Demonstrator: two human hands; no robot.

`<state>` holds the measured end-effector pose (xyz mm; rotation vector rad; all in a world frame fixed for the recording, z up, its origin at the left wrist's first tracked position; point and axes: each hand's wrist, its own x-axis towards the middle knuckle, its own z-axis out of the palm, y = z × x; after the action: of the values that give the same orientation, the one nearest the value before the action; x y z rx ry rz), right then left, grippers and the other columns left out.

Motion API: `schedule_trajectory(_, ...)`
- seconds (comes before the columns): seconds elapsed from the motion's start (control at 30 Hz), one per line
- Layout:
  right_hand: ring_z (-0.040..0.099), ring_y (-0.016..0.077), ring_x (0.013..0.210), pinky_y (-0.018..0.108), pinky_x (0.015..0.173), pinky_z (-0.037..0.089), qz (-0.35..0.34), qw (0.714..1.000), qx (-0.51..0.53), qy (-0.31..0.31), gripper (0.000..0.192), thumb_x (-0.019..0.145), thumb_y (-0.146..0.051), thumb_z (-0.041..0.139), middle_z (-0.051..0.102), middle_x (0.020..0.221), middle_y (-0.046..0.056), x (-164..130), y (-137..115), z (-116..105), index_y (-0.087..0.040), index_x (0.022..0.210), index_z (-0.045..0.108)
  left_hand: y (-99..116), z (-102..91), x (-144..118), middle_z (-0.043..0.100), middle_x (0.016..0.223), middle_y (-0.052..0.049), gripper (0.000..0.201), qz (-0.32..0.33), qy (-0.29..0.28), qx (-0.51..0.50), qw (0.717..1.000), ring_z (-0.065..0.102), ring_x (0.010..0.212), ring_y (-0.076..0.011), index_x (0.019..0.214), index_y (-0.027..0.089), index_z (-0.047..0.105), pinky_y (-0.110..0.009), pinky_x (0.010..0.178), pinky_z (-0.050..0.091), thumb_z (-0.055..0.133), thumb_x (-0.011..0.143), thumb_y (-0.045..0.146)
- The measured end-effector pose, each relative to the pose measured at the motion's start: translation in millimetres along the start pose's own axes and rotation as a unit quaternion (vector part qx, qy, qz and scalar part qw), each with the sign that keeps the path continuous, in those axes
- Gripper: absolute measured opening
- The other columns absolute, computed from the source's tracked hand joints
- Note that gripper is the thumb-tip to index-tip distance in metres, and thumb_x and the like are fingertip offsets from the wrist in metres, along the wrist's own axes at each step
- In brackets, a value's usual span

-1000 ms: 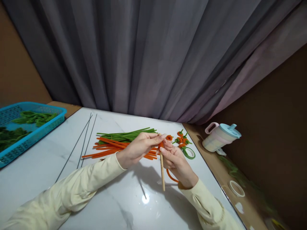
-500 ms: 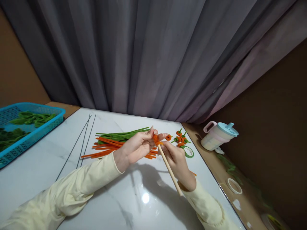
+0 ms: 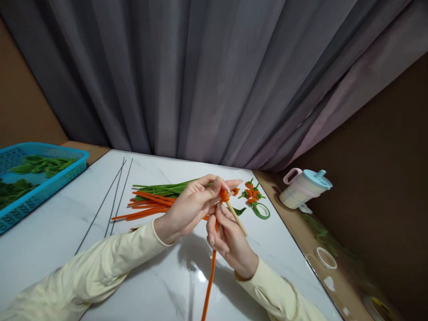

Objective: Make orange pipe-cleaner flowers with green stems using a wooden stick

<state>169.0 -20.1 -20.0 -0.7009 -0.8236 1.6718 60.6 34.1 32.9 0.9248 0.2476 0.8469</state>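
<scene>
My left hand (image 3: 192,203) pinches an orange pipe cleaner coil (image 3: 224,196) wound around the upper end of a wooden stick (image 3: 238,220). Just below it, the fingers of my right hand (image 3: 232,243) are closed on the loose length of the orange pipe cleaner (image 3: 209,281), which hangs down toward the near side. The stick slants down behind my right hand. Beyond my hands lie small orange pipe cleaner pieces with green tops (image 3: 253,194). Green pipe cleaners (image 3: 160,191) and orange ones (image 3: 147,208) lie bundled behind my left wrist, partly covered by it.
A roll of green tape (image 3: 261,211) lies right of my hands. Thin dark wires (image 3: 100,207) rest at the left, near a blue basket (image 3: 72,167) with green leafy pieces. A lidded cup (image 3: 306,189) and a white ring (image 3: 326,258) are beyond the table's right edge.
My right hand has shifted left and turned, drawing the orange pipe cleaner's loose length down toward me. The stick's lower end has swung up and away, and the coil has moved slightly right.
</scene>
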Motion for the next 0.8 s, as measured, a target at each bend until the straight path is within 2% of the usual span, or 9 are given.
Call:
schedule_trajectory(0.17, 0.022, 0.0006, 0.023, 0.014, 0.029, 0.022, 0.000, 1.000, 0.018, 0.016, 0.043, 0.083, -0.051, 0.055, 0.054, 0.039, -0.003, -3.7, 6.5, 6.4, -0.015, 0.060, 0.052, 5.9, 4.3, -4.6, 0.064, 0.113, -0.011, 0.029, 0.001, -0.002, 0.115, 0.993, 0.062, 0.090, -0.0206, 0.078, 0.015, 0.061, -0.026, 0.066, 0.049, 0.061, 0.082, 0.044)
schedule_trajectory(0.33, 0.021, 0.0013, 0.023, 0.014, 0.029, 0.019, -0.011, 0.999, -0.009, 0.033, 0.034, 0.086, -0.051, 0.050, 0.057, 0.041, -0.004, -15.6, 5.1, 17.2, -0.017, 0.084, 0.055, 19.2, 5.7, -12.1, 0.069, 0.092, -0.008, 0.026, 0.081, -0.009, 0.275, 0.958, 0.063, 0.087, -0.0204, 0.078, 0.014, 0.065, -0.026, 0.071, 0.049, 0.059, 0.084, 0.039)
schedule_trajectory(0.43, 0.019, 0.0005, 0.024, 0.015, 0.030, 0.016, -0.023, 0.999, -0.035, 0.033, 0.032, 0.086, -0.047, 0.051, 0.056, 0.040, -0.004, -19.5, -0.3, 19.4, -0.016, 0.077, 0.055, 21.0, 4.1, -14.8, 0.069, 0.085, -0.007, 0.022, 0.139, -0.029, 0.371, 0.918, 0.063, 0.077, -0.0181, 0.077, 0.014, 0.066, -0.023, 0.067, 0.048, 0.055, 0.086, 0.031)
schedule_trajectory(0.57, 0.015, 0.0006, 0.025, 0.016, 0.030, 0.014, -0.039, 0.994, -0.090, 0.055, 0.032, 0.085, -0.042, 0.050, 0.049, 0.035, -0.006, -16.5, -10.9, 14.6, -0.015, 0.069, 0.055, 14.9, -2.1, -11.0, 0.066, 0.073, -0.004, 0.022, 0.220, -0.051, 0.514, 0.827, 0.059, 0.067, -0.0142, 0.072, 0.016, 0.065, -0.021, 0.064, 0.044, 0.048, 0.086, 0.017)
schedule_trajectory(0.63, 0.014, 0.0010, 0.025, 0.017, 0.030, 0.012, -0.041, 0.989, -0.125, 0.063, 0.033, 0.084, -0.041, 0.050, 0.044, 0.032, -0.007, -13.2, -17.3, 9.6, -0.014, 0.066, 0.056, 12.3, -5.1, -7.2, 0.064, 0.070, -0.003, 0.023, 0.237, -0.060, 0.551, 0.798, 0.057, 0.064, -0.0131, 0.072, 0.016, 0.064, -0.020, 0.063, 0.042, 0.046, 0.086, 0.015)
schedule_trajectory(0.7, 0.015, 0.0015, 0.025, 0.018, 0.031, 0.011, -0.035, 0.984, -0.163, 0.059, 0.032, 0.084, -0.039, 0.050, 0.043, 0.031, -0.007, -9.9, -23.8, 3.4, -0.014, 0.064, 0.055, 11.8, -7.1, -3.8, 0.062, 0.067, -0.002, 0.023, 0.240, -0.054, 0.559, 0.792, 0.054, 0.060, -0.0116, 0.071, 0.016, 0.063, -0.019, 0.061, 0.040, 0.047, 0.086, 0.016)
schedule_trajectory(0.8, 0.017, 0.0023, 0.027, 0.018, 0.032, 0.011, -0.021, 0.971, -0.236, 0.029, 0.033, 0.086, -0.040, 0.048, 0.044, 0.033, -0.007, -6.5, -33.2, -6.0, -0.015, 0.065, 0.055, 13.8, -8.4, -0.1, 0.059, 0.061, 0.000, 0.023, 0.221, -0.024, 0.541, 0.811, 0.050, 0.054, -0.0100, 0.069, 0.016, 0.062, -0.019, 0.056, 0.038, 0.049, 0.087, 0.021)
